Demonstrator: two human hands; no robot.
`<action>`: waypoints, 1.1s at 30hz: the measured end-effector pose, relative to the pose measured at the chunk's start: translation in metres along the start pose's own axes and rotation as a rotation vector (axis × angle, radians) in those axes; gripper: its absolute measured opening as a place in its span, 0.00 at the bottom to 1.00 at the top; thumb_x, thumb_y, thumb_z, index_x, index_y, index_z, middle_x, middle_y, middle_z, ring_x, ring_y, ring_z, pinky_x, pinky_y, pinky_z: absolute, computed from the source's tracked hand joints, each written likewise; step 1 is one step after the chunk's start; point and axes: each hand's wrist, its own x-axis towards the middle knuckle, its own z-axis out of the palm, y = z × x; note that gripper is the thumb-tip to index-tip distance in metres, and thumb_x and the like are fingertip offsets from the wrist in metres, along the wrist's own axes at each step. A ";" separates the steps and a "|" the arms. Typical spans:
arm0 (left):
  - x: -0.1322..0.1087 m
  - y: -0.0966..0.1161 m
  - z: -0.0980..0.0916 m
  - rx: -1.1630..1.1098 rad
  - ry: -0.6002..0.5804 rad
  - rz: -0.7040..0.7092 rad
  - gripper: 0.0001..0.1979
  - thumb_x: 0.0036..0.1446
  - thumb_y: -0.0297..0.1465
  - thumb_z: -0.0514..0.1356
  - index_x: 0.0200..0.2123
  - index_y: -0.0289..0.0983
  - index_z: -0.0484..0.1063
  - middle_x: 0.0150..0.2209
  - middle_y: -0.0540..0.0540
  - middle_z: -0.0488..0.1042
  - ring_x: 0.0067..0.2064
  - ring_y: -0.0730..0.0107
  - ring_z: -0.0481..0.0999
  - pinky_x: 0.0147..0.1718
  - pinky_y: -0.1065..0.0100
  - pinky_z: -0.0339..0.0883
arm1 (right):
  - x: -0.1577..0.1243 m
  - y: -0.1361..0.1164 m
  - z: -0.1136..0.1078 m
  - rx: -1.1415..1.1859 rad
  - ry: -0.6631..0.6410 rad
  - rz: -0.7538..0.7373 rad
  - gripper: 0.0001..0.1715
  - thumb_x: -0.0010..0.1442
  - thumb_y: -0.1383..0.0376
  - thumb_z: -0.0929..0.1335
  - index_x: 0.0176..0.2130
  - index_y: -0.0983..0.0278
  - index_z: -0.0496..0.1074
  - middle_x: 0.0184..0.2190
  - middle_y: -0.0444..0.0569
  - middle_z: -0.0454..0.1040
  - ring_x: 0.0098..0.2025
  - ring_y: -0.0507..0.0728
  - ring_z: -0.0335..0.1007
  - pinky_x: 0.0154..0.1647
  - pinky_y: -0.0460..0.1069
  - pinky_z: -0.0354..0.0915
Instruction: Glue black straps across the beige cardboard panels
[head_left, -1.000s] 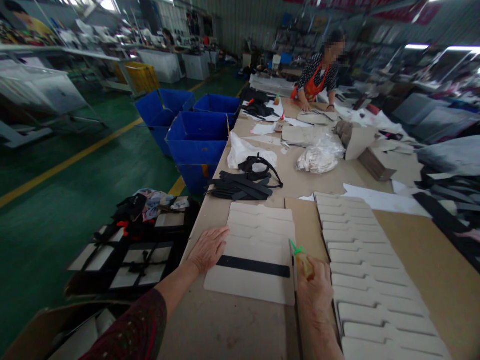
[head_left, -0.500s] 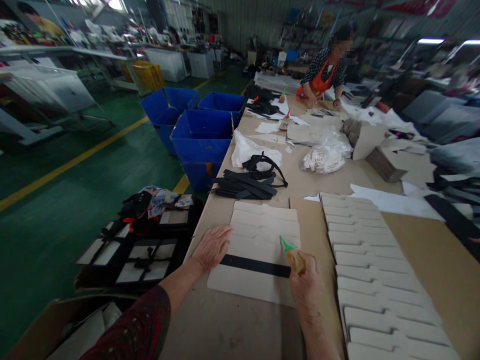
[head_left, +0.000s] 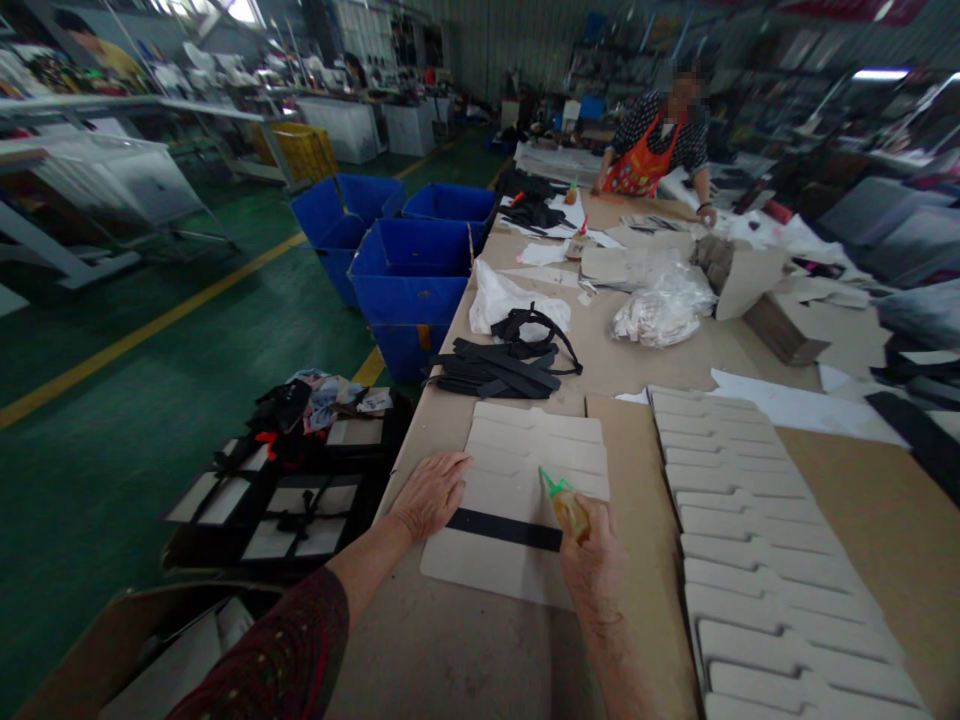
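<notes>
Overlapping beige cardboard pieces (head_left: 536, 435) lie on the table in front of me, with a black strip (head_left: 501, 528) across the lower one. Flat on their left edge rests my left hand (head_left: 433, 495), fingers stretched out and holding nothing. My right hand (head_left: 592, 555) is wrapped round a small squeeze bottle (head_left: 572, 513) of amber liquid, apparently glue. Its green nozzle (head_left: 551, 482) points up and left, over the cardboard just above the strip. Whether the tip touches the cardboard I cannot tell. My right fingers partly hide the bottle and the strip's right end.
To the right runs a long row of overlapping cardboard pieces (head_left: 757, 545). Black straps (head_left: 495, 370) and a clear plastic bag (head_left: 664, 308) lie farther up the table. Blue bins (head_left: 412, 285) and open boxes stand left of it. A person in an orange apron (head_left: 641, 165) is at the far end.
My right hand has moved left across the cardboard with the bottle. My left hand stays on the cardboard's edge. The person at the far end has straightened up and spread their arms wider.
</notes>
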 end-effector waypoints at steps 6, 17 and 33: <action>-0.001 0.000 0.001 -0.019 0.012 -0.003 0.22 0.65 0.30 0.49 0.61 0.41 0.64 0.58 0.42 0.68 0.58 0.57 0.67 0.59 0.51 0.59 | 0.001 -0.010 0.006 0.072 -0.054 -0.045 0.16 0.66 0.54 0.64 0.44 0.63 0.71 0.40 0.52 0.75 0.41 0.57 0.71 0.38 0.50 0.66; -0.001 0.006 -0.004 -0.030 0.001 -0.014 0.21 0.65 0.30 0.50 0.60 0.40 0.64 0.58 0.42 0.69 0.59 0.56 0.67 0.59 0.51 0.59 | 0.004 -0.039 0.027 0.082 -0.106 -0.069 0.12 0.66 0.58 0.63 0.44 0.62 0.70 0.40 0.50 0.74 0.39 0.57 0.71 0.35 0.49 0.64; -0.004 0.005 -0.002 -0.064 0.052 -0.034 0.18 0.62 0.28 0.50 0.54 0.38 0.67 0.55 0.39 0.71 0.57 0.56 0.69 0.60 0.51 0.61 | 0.004 -0.071 0.071 0.370 -0.092 0.113 0.16 0.61 0.54 0.66 0.42 0.63 0.71 0.39 0.51 0.74 0.41 0.57 0.71 0.43 0.52 0.67</action>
